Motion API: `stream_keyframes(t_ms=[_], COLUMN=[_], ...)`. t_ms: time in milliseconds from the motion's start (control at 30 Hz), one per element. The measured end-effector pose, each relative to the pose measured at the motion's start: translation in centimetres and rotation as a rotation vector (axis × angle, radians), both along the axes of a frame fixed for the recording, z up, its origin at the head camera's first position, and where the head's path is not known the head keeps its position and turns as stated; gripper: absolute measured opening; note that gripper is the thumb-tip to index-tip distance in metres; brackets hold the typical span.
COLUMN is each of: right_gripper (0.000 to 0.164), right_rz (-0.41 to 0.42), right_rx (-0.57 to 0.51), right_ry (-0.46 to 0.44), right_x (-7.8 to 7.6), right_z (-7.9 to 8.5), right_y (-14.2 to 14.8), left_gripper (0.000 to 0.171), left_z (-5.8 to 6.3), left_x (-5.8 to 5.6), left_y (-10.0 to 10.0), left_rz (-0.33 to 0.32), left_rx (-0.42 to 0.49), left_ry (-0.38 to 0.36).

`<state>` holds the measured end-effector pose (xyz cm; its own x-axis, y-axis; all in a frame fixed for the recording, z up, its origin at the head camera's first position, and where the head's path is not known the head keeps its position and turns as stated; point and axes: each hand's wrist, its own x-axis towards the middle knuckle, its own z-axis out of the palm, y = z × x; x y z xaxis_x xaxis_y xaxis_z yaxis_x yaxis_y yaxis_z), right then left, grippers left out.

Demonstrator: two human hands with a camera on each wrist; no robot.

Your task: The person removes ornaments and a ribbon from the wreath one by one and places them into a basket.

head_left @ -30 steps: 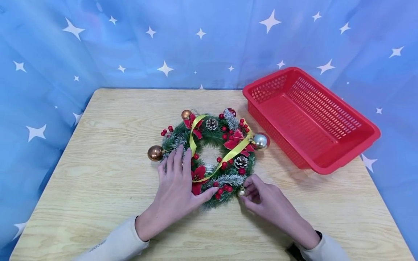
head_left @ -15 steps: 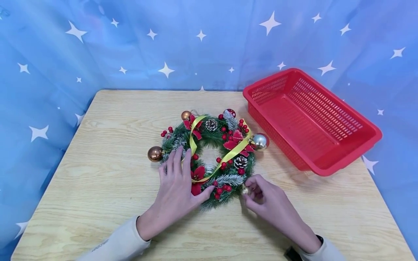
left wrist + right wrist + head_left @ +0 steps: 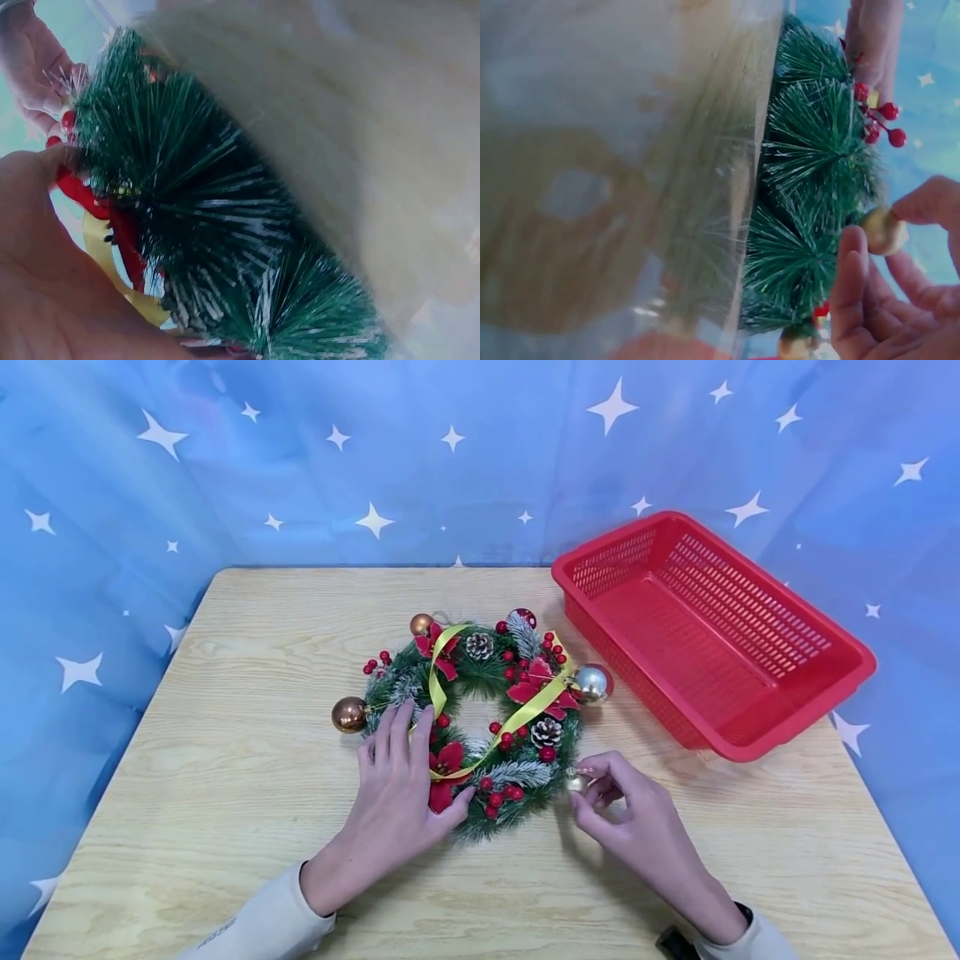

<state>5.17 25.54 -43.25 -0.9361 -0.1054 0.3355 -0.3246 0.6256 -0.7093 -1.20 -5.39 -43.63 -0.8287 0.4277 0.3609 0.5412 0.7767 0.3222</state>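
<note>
A green wreath (image 3: 480, 672) lies on the table, trimmed with pine cones, red berries, red flowers and a yellow ribbon (image 3: 537, 702). My left hand (image 3: 393, 802) rests on its near left part, fingers spread forward and thumb reaching toward the lower berries (image 3: 497, 800). Beside the wreath's near right edge, my right hand (image 3: 637, 810) pinches a small gold bauble (image 3: 883, 231) between thumb and fingertips. In the right wrist view the bauble is right at the green needles. Copper baubles (image 3: 349, 715) sit on the left side, and a silver bauble (image 3: 592, 683) on the right.
A red plastic basket (image 3: 712, 635) with slotted sides stands at the back right, close to the wreath. Behind the wooden table (image 3: 247, 693) hangs a blue curtain (image 3: 405, 468) with white stars.
My right hand has drawn the gold bauble a little to the right and away from the wreath's edge. The left hand keeps its place on the wreath.
</note>
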Motion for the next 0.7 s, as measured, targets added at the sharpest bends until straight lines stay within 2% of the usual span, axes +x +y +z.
stream_keyframes(t_ms=[333,700], right_gripper=[0.04,0.036], right_rz=[0.026,0.061], right_rx=[-0.039,-0.092], right_ry=[0.081,0.11], right_x=[-0.8,-2.3], right_z=[1.2,2.5], right_y=[-0.1,0.4], left_gripper=[0.107,0.111], left_z=[0.1,0.1], left_x=[-0.9,-1.9], left_y=[-0.7,-2.2], left_rz=[-0.053,-0.118], left_rx=[-0.017,-0.026], left_ry=[-0.008,0.008])
